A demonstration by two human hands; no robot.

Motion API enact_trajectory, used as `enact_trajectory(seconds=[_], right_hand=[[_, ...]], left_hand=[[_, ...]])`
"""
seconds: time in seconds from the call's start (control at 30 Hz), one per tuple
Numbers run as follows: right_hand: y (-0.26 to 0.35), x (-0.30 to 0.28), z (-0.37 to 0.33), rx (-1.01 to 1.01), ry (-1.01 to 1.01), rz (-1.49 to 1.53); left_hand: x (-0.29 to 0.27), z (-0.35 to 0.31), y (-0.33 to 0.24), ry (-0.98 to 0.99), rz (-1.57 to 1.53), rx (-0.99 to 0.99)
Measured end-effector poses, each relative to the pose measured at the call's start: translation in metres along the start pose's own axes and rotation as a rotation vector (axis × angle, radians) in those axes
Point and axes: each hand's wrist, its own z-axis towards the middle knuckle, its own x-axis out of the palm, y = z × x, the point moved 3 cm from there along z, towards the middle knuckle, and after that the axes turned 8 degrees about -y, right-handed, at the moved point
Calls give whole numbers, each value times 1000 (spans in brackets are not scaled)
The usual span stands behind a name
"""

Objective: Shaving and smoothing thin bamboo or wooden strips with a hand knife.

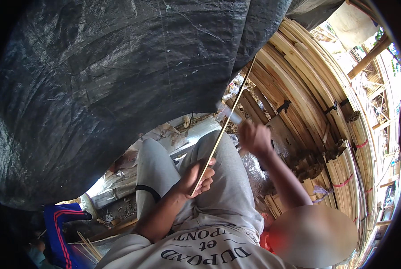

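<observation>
A long, thin wooden strip [219, 139] slants up and to the right from my lap. Near its lower end, my left hand [197, 177] is closed round it, above my grey-trousered thighs. My right hand [255, 140] is closed in a fist to the right of the strip's middle. From that fist a pale, motion-smeared blade-like tool [235, 117] reaches to the strip and appears to cross it. Its exact kind is lost in the blur, and so is whether it touches the strip.
A large black tarpaulin [119, 67] hangs ahead and to the left. Bundled wooden strips [299, 76] are stacked along the right. At lower left shows another person's blue trouser leg [59, 235] with red stripes, beside several thin sticks [90, 249]. Something orange [267, 233] is at my right side.
</observation>
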Motion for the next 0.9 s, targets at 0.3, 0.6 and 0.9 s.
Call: enact_trajectory(seconds=[0.3, 0.6, 0.9], right_hand=[[56, -27, -6, -315, 221, 339], [73, -34, 9, -403, 369, 244], [1, 3, 72, -46, 328, -70]], left_hand=[[-13, -3, -6, -125, 4, -7], [-22, 2, -5, -165, 34, -50], [-19, 4, -12, -139, 31, -82]])
